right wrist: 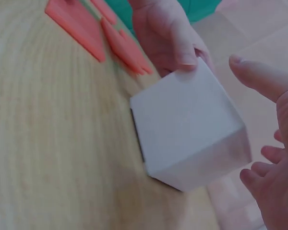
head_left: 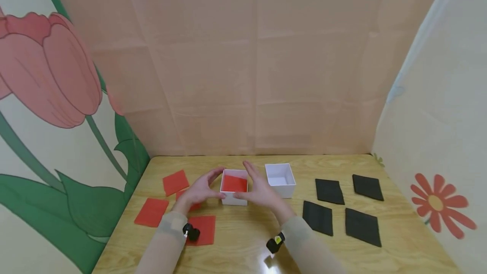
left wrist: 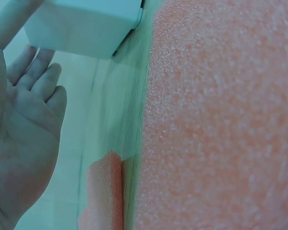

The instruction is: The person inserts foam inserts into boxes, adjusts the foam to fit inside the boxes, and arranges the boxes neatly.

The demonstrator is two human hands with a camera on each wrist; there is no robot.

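L hand [head_left: 199, 187] grips the L side of 1st white box [head_left: 233, 200], open-topped & standing on wooden tabletop [head_left: 236, 244]: thumb at near L corner, index finger up by far L corner; R wrist view has that thumb on the wall right by the rim, w/ other fingers behind the box

R hand [head_left: 263, 190] is at the box's R side, thumb & fingers spread, gripping nothing; R wrist view shows a gap b/w it & the box

Red foam square [head_left: 233, 184] is in that box, within its walls

Just R of the R hand & a bit farther back: 2nd white box [head_left: 284, 191], also open-topped, also on the tabletop

4 more red foam squares [head_left: 151, 212] lie on the L side, one partly hidden by the L hand, another next to the L forearm; L wrist view shows porous texture up close

R side: 4 black squares [head_left: 329, 191], spaced apart, 2 far & 2 near; material can't tell

On the wrists: small black cams [head_left: 191, 232], R one w/ yellow mark, plus pale sleeves [head_left: 163, 244]

Bkgd: pinkish-beige cloth [head_left: 213, 71] at back, tulip-print cloth [head_left: 45, 71] L, flower-print cloth [head_left: 435, 203] R
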